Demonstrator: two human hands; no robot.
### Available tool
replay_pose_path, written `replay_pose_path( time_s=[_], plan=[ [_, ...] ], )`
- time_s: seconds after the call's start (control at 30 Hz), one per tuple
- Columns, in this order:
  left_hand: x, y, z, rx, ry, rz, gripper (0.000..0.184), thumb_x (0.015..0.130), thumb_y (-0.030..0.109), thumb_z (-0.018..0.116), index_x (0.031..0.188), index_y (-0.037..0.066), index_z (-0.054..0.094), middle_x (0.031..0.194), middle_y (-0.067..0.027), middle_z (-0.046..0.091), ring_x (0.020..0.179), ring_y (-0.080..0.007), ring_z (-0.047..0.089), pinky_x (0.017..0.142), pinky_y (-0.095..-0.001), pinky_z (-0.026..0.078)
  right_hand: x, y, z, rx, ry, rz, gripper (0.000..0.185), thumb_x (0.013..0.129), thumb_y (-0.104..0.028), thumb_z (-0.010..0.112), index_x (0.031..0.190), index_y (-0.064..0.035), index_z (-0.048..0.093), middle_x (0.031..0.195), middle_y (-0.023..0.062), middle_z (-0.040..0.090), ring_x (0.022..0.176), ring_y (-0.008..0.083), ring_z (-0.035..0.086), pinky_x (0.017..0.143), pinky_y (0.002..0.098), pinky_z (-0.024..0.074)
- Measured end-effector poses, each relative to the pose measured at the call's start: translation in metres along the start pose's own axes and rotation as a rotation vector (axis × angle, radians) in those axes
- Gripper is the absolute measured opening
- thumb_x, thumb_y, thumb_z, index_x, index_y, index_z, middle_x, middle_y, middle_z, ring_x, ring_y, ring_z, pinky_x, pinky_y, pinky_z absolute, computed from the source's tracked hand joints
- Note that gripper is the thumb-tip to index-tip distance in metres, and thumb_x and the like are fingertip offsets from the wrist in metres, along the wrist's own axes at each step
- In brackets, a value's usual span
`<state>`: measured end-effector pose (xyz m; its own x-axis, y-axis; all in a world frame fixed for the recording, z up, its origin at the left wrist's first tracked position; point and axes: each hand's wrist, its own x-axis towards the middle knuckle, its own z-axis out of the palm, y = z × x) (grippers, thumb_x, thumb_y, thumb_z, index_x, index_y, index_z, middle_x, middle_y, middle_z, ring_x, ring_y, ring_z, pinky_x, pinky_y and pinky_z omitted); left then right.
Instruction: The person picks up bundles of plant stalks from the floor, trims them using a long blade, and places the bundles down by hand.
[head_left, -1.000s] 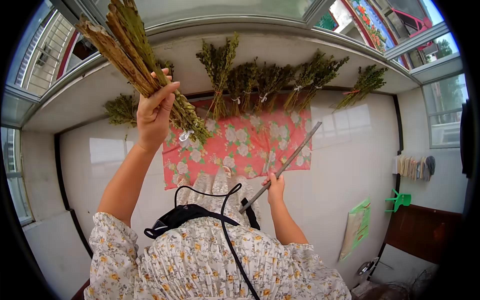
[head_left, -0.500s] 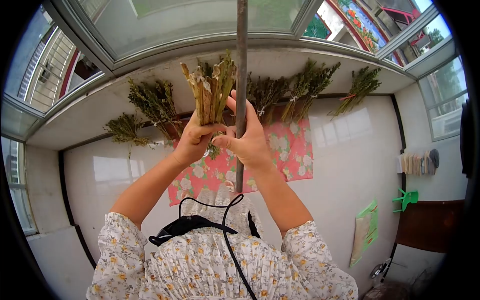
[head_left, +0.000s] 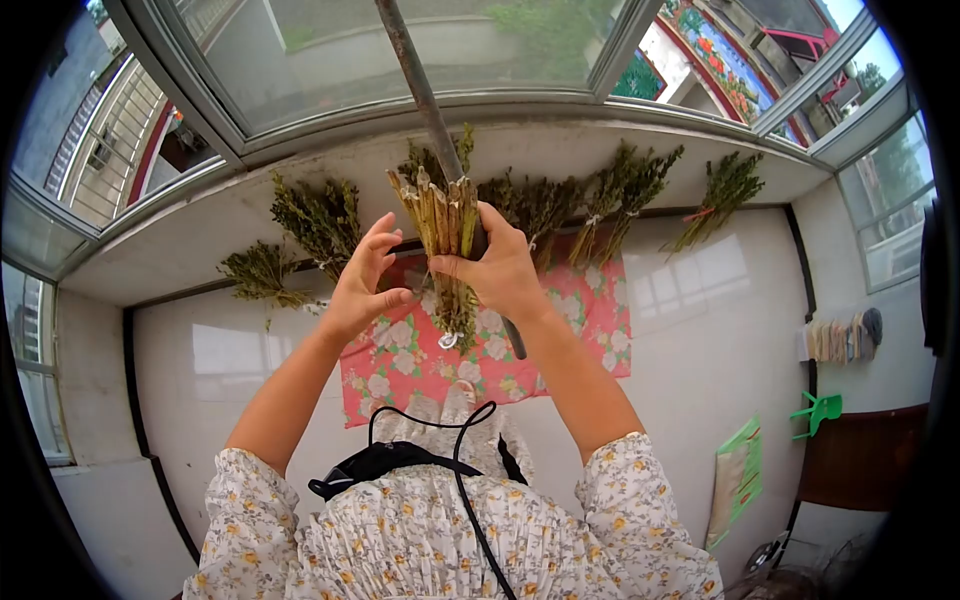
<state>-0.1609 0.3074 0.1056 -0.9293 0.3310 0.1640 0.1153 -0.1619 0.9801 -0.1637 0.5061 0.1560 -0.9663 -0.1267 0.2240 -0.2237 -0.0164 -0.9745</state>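
Pole [head_left: 414,72] swung aslant, bundle [head_left: 452,240], stems [head_left: 436,205] up

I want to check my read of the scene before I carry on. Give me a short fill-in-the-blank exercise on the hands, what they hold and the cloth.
The right hand grips the bundle and the rod, while the left hand holds ____. The tie near the bundle's lower end in the view is coloured ____. The cloth on the floor is printed with a pattern of ____.

Missing words: nothing; white; flowers.
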Motion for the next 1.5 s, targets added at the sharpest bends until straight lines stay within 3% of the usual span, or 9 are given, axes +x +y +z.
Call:
replay_pose_path(
  time_s=[0.17,0.27,0.33,0.43,0.63,0.83,0.9,1.03,1.5],
  plan=[
    [0.023,0.009,0.029,-0.004,-0.170,-0.075,0.035,0.071,0.008,0.074,0.102,0.002,0.058,0.119,-0.0092,0.050,0.109,-0.0204,0.049,0.091,-0.0385,0.042,-0.005,-0.009,0.017,-0.180,-0.106,-0.023,0.057,0.066,-0.012,0.075,0.115,-0.0023,0.048,0.089,0.0106,0.063,0.080,0.0219,0.061,0.074,0.0320,0.0470],
    [0.029,0.014,0.037,0.127,-0.086,-0.214,0.029,0.071,0.001,0.072,0.095,0.002,0.056,0.084,-0.0031,0.060,0.079,-0.0118,0.057,0.072,-0.0286,0.049,-0.005,0.001,0.004,-0.256,-0.081,-0.090,0.057,0.068,-0.015,0.074,0.117,-0.0038,0.046,0.095,0.0109,0.059,0.089,0.0245,0.058,0.078,0.0336,0.0446],
    [0.030,0.007,0.031,0.038,0.017,-0.251,0.027,0.072,-0.001,0.070,0.093,0.005,0.055,0.085,-0.0022,0.058,0.078,-0.0121,0.056,0.070,-0.0286,0.047,-0.020,-0.005,-0.018,-0.297,0.023,0.096,0.053,0.072,-0.020,0.071,0.117,-0.0043,0.047,0.098,0.0113,0.055,0.093,0.0230,0.054,0.081,0.0332,0.0423],
    [0.027,-0.002,0.018,-0.092,0.207,-0.268,0.024,0.073,-0.001,0.069,0.090,0.006,0.055,0.085,-0.0010,0.057,0.077,-0.0125,0.055,0.068,-0.0286,0.046,-0.074,0.055,-0.063,-0.424,0.247,0.279,0.033,0.087,-0.024,0.054,0.112,-0.0023,0.052,0.064,0.0045,0.052,0.058,0.0151,0.051,0.056,0.0286,0.0420],
    [0.020,-0.014,0.001,-0.207,0.491,-0.179,0.018,0.072,-0.002,0.070,0.082,0.006,0.057,0.081,-0.0001,0.057,0.076,-0.0129,0.054,0.070,-0.0287,0.044,-0.269,0.174,-0.043,0.174,0.759,0.702,0.012,0.092,-0.017,0.043,0.096,-0.0051,0.043,0.058,-0.0002,0.042,0.040,0.0071,0.040,0.033,0.0220,0.0321],
    [0.019,-0.011,0.011,-0.181,0.447,-0.154,0.018,0.073,-0.002,0.069,0.083,0.007,0.057,0.083,0.0000,0.057,0.076,-0.0122,0.054,0.068,-0.0278,0.043,-0.326,0.155,-0.007,0.409,0.538,0.965,0.038,0.088,-0.010,0.047,0.125,-0.0052,0.039,0.061,0.0015,0.047,0.040,0.0088,0.041,0.036,0.0242,0.0351],
    [0.019,-0.015,0.016,-0.150,0.424,-0.154,0.018,0.074,-0.002,0.069,0.083,0.008,0.057,0.083,0.0003,0.057,0.076,-0.0119,0.053,0.068,-0.0275,0.043,-0.318,0.148,-0.023,0.169,0.283,0.967,0.048,0.087,-0.009,0.048,0.133,-0.0073,0.035,0.066,0.0032,0.051,0.046,0.0107,0.047,0.041,0.0263,0.0396],
    [0.025,-0.033,0.028,-0.154,0.268,-0.221,0.021,0.074,-0.003,0.067,0.086,0.008,0.056,0.087,0.0004,0.056,0.078,-0.0120,0.053,0.068,-0.0270,0.043,-0.296,0.172,-0.072,-0.576,0.295,0.594,0.044,0.087,-0.012,0.049,0.130,-0.0068,0.041,0.065,0.0028,0.053,0.055,0.0107,0.051,0.052,0.0264,0.0428],
    [0.065,-0.083,0.098,-0.160,0.271,-0.221,0.018,0.073,0.000,0.071,0.084,0.005,0.057,0.079,0.0004,0.059,0.073,-0.0118,0.056,0.066,-0.0274,0.045,-0.284,0.115,-0.019,-0.005,0.371,0.782,0.044,0.089,-0.012,0.047,0.132,-0.0126,0.042,0.060,0.0002,0.048,0.054,0.0083,0.047,0.053,0.0245,0.0414]
  ],
)
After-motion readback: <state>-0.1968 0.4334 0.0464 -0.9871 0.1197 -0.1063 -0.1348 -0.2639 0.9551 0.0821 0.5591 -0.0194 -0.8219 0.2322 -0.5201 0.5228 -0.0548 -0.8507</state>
